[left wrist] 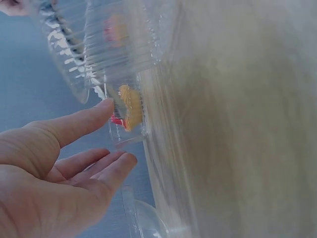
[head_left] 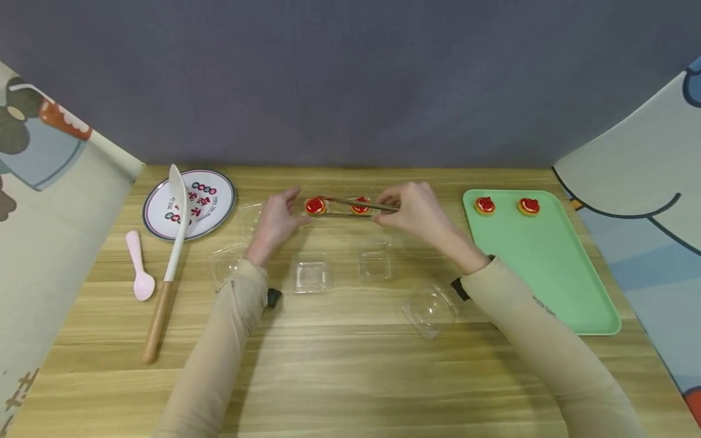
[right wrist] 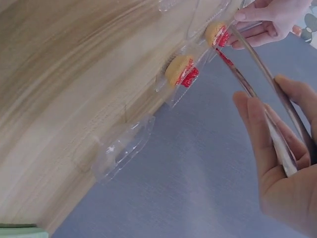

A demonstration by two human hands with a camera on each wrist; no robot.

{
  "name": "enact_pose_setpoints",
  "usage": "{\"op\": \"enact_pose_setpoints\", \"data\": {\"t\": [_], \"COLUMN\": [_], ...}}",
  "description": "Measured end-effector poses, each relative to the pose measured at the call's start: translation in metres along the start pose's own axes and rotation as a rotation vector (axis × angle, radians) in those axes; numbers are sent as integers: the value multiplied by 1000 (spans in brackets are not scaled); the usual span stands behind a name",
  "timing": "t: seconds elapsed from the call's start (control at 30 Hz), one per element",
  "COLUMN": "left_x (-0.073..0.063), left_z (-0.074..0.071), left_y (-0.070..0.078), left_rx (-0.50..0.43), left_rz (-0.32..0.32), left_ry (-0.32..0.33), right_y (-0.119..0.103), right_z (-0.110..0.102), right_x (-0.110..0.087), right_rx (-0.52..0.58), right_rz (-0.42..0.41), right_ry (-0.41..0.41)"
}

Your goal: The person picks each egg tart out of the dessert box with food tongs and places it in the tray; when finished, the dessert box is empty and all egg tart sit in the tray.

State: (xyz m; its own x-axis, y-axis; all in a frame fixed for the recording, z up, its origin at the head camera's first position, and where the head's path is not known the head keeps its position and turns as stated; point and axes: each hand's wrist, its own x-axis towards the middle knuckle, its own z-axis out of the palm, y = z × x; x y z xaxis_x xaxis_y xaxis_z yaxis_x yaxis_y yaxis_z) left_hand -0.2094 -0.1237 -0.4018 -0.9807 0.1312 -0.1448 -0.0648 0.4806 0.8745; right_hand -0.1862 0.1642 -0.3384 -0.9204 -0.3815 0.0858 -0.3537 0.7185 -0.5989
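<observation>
My right hand (head_left: 421, 213) grips a pair of metal tongs (right wrist: 265, 106), whose red-smeared tips reach the left one of two small tarts. That tart (head_left: 315, 205), yellow with a red topping, sits in a clear plastic box at the back of the table. Another tart (head_left: 361, 205) stands in a box just right of it, partly below the tongs. My left hand (head_left: 279, 219) is beside the left tart's box, thumb and fingers extended and spread apart. In the left wrist view, the thumb and fingertips (left wrist: 130, 158) lie close to the box's edge; contact is unclear.
Several clear boxes, among them a square one (head_left: 311, 273) and a domed one (head_left: 431, 309), lie around the hands. A green tray (head_left: 553, 274) with two tarts is at the right. At the left are a plate (head_left: 216, 213), a long-handled spoon (head_left: 161, 316) and a pink spoon (head_left: 143, 285).
</observation>
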Motion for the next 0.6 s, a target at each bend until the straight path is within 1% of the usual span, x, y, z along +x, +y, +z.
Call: {"op": "enact_pose_setpoints", "data": {"t": [0.17, 0.37, 0.6], "left_x": [1, 0, 0], "left_z": [2, 2, 1], "left_y": [0, 1, 1], "left_rx": [-13, -3, -8], "left_rz": [-4, -1, -16], "left_ry": [5, 9, 0], "right_y": [-2, -3, -2], "right_z": [0, 1, 4], "right_x": [2, 5, 8], "right_rx": [-3, -11, -20], "right_rz": [21, 41, 24], "right_ry": [-19, -39, -45]}}
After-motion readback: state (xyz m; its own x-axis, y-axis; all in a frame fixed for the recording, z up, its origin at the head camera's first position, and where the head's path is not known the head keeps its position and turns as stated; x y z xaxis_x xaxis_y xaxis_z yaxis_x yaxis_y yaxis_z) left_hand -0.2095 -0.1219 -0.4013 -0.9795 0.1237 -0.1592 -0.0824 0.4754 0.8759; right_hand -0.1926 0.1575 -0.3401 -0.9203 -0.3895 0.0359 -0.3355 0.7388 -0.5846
